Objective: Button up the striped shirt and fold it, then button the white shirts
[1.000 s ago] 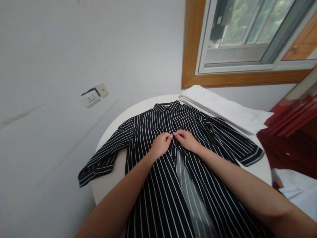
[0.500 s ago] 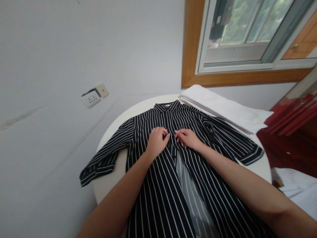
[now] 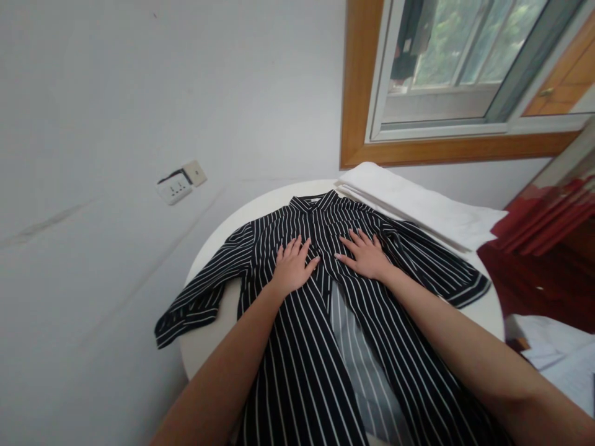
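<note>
A black shirt with white stripes lies face up on a round white table, collar toward the wall, short sleeves spread to both sides. Its front is closed near the collar and gapes open lower down. My left hand lies flat on the left chest panel, fingers stretched out. My right hand rests flat on the right chest panel, fingers spread. Neither hand holds anything.
Folded white cloth lies at the table's far right edge below a wood-framed window. A wall socket sits on the white wall at left. Red furniture and white papers are at the right.
Both hands were pinched together at the shirt's front placket a second ago. They have let go, moved apart and now lie flat on the two chest panels.
</note>
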Available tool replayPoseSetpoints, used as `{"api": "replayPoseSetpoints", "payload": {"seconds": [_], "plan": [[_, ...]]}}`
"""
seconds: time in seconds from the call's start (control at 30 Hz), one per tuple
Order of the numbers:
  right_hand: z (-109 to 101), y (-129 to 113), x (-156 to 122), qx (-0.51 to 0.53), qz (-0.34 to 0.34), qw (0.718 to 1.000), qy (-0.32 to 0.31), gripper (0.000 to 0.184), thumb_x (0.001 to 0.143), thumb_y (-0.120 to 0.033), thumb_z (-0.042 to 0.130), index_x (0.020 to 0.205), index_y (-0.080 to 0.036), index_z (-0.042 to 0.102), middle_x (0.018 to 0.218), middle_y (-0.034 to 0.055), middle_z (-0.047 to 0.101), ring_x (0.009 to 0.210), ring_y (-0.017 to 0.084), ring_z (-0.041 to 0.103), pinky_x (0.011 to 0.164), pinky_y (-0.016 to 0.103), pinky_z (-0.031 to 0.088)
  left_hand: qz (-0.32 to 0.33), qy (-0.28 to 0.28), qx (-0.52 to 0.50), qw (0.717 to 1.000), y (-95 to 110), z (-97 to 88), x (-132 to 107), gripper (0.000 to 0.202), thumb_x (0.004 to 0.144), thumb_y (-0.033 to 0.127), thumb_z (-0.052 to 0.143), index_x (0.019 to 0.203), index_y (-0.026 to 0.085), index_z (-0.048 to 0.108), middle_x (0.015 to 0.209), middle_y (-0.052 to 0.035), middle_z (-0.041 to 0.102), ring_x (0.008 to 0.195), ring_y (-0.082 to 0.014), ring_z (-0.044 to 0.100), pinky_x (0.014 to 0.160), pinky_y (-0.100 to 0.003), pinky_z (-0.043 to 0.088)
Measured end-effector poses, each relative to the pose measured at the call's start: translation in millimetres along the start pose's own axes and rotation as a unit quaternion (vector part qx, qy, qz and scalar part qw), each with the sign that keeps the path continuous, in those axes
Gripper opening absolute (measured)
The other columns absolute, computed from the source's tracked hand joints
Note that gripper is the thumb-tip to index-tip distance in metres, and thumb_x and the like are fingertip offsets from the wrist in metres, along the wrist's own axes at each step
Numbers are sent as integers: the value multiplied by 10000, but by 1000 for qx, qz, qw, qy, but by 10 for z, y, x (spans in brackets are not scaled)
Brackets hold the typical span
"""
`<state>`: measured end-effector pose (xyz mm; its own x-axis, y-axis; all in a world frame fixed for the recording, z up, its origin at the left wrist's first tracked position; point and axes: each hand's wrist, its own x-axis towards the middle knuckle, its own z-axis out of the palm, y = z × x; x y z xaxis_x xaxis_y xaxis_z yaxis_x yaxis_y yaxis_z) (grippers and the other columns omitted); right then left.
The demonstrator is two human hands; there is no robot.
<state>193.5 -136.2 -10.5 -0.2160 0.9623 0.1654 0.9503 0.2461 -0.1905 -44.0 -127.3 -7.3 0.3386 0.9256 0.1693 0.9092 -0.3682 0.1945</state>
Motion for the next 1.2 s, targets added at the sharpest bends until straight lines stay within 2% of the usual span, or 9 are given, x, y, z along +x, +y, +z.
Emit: {"api": "replayPoseSetpoints", "payload": {"seconds": [0.13,0.33,0.57,0.8,0.9,0.97,1.03,1.1,1.2], "plan": [[3,33,48,-14,-1,1000,-23,764,844,-751,187,1453,-312,327,1556,68,216,1427,327,144,1103,615,77,17,25,2,1000,-166,-26,91,691,906,615,278,1463,206,274,1533,-114,272,1401,-281,258,1140,-458,170],[-26,140,215,-10,4,999,-41,762,846,-748,192,1460,-313,312,1560,61,200,1431,312,135,1115,590,86,72,-5,2,997,-405,-35,206,705,902,641,256,1452,203,309,1519,-88,312,1409,-243,248,1148,-400,175],[16,216,428,-3,-24,999,-45,779,839,-757,185,1456,-302,325,1563,64,191,1433,308,129,1122,568,108,39,-22,15,999,-395,-38,294,747,872,692,248,1439,214,345,1537,-100,264,1421,-268,210,1145,-437,157],[61,271,518,7,-66,998,2,640,910,-632,293,1397,-248,449,1509,99,330,1400,293,247,1126,471,193,10,-37,-1,999,-376,-61,357,774,861,701,269,1447,199,326,1545,-118,234,1426,-290,185,1144,-459,138],[48,271,519,21,-79,996,41,516,945,-497,365,1321,-189,540,1427,125,451,1352,277,340,1103,442,248,10,-13,1,1000,-324,-82,336,705,888,632,331,1413,164,385,1509,-146,313,1392,-303,264,1130,-459,179],[-15,232,500,33,-84,993,75,417,933,-395,445,1248,-167,596,1355,131,525,1309,278,393,1079,462,272,19,28,-1,999,-238,-147,304,586,907,527,406,1357,155,456,1451,-147,404,1337,-290,350,1107,-441,239],[-137,139,447,53,-109,986,113,318,896,-284,515,1161,-163,642,1264,125,589,1238,270,455,1044,462,310,32,74,-12,997,-111,-263,255,412,909,400,462,1227,162,571,1317,-125,534,1238,-260,449,1064,-408,309],[-301,-10,350,90,-156,974,136,255,869,-187,524,1077,-164,671,1140,108,641,1112,234,529,985,406,369,39,100,-32,994,39,-408,189,267,899,295,475,1039,164,660,1110,-98,635,1089,-225,539,998,-367,374],[-517,-278,128,155,-208,961,99,243,880,-147,479,1031,-176,667,963,68,660,916,176,577,863,315,425,35,47,-83,995,252,-588,59,207,869,203,484,870,161,686,889,-63,676,866,-179,603,856,-300,443]]}}
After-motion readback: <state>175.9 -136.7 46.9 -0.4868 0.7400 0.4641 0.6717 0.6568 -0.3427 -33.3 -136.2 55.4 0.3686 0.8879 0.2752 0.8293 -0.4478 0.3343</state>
